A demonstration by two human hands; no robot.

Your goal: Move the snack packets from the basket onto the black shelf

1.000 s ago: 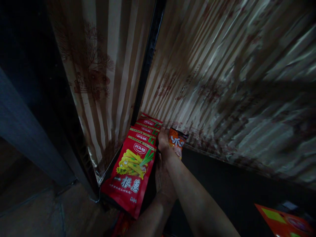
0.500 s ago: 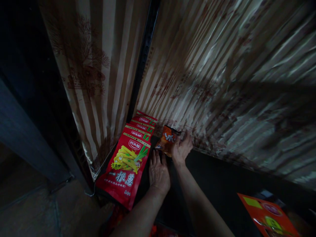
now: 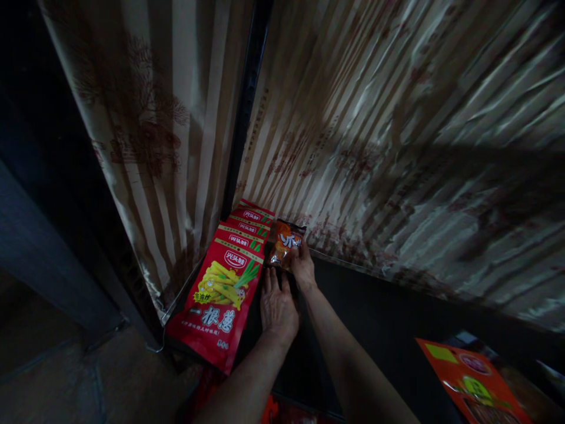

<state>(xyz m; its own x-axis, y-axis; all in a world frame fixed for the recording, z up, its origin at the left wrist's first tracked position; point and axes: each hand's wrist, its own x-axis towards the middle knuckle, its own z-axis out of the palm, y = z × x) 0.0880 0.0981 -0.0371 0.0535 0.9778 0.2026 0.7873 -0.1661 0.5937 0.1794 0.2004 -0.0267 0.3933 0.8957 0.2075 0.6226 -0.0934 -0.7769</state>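
Through the head camera I see the right hand (image 3: 303, 268) at the right edge of a small orange packet (image 3: 285, 246), its fingers bent in against the wrapper. I cannot tell whether they pinch it or only press on it. The left hand (image 3: 279, 309) lies palm down and unfurled, holding nothing, its fingers pointing at the packet's lower edge; whether the tips touch it I cannot make out.

On the left I have little room: the row of red packets (image 3: 220, 300) runs right alongside the small packet and the left hand. Behind, the striped sheet (image 3: 353, 153) rises close to the packet's top edge, and a dark post (image 3: 246, 100) stands at the back left corner. To the right I have more width, with the black shelf (image 3: 375, 318) stretching from the right forearm to a larger orange bag (image 3: 477, 383) at the lower right.

The small packet sits near the back of the shelf, its face towards me, orange with a dark top seal, bold white lettering and a glossy crinkle low down. The red packets overlap like steps, the front one showing yellow sticks and green stalks.
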